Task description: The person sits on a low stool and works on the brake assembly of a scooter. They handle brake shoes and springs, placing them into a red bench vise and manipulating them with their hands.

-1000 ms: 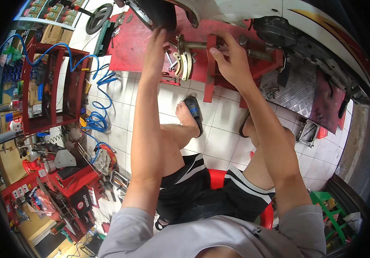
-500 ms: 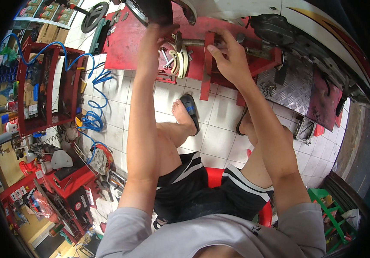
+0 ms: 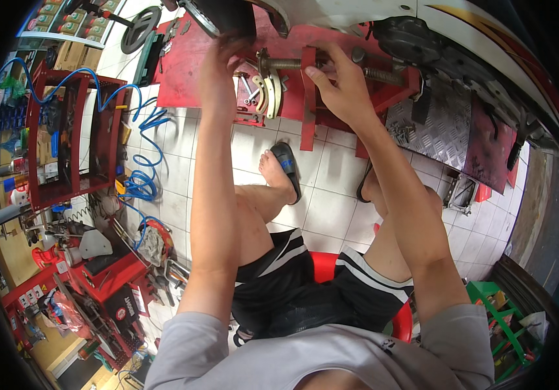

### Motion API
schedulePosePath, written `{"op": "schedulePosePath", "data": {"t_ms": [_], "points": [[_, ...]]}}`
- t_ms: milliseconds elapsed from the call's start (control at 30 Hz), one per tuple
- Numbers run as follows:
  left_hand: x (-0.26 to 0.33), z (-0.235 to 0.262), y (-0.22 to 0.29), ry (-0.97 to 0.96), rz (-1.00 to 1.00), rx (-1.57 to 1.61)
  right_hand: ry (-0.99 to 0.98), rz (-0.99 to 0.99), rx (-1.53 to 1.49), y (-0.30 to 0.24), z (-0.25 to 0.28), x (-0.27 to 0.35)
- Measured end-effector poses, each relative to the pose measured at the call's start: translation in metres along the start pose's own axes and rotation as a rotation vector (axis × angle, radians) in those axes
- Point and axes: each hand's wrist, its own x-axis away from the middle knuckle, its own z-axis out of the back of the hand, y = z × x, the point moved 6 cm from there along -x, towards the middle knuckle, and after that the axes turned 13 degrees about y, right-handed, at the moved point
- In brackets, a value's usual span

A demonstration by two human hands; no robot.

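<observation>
My left hand is raised just below the black tyre of a wheel. Its fingers are smeared and partly hidden, so I cannot make out a hold. Farther right, my right hand is curled against an upright red clamp plate, with the thumb and index finger at its edge. A thick threaded screw runs through that plate. Between my hands, curved pale brake shoes lie on the red bench beside small metal wrenches.
A motorbike with a dark engine cover stands at upper right over a tread-plate ramp. A red tool trolley and a coiled blue air hose are at left. A green rack stands at lower right.
My left hand has shifted a little to the left, below the tyre. My right hand stays at the red plate; both appear slightly farther left in the view.
</observation>
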Motion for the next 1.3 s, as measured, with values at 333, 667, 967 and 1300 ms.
{"op": "schedulePosePath", "data": {"t_ms": [333,667,967,1300], "points": [[0.01,-0.007,-0.004,-0.032,0.076,-0.136,-0.024,-0.028,-0.028,0.001,-0.002,0.0],[0.005,-0.003,-0.002,-0.096,0.171,0.199,-0.033,-0.053,-0.025,0.0,0.0,0.0],[0.008,-0.012,0.012,-0.225,0.13,0.382,-0.034,-0.049,0.017,0.002,0.002,0.001],[0.007,-0.008,0.017,-0.087,-0.094,-0.054,-0.025,-0.013,0.001,0.002,0.0,0.001]]}}
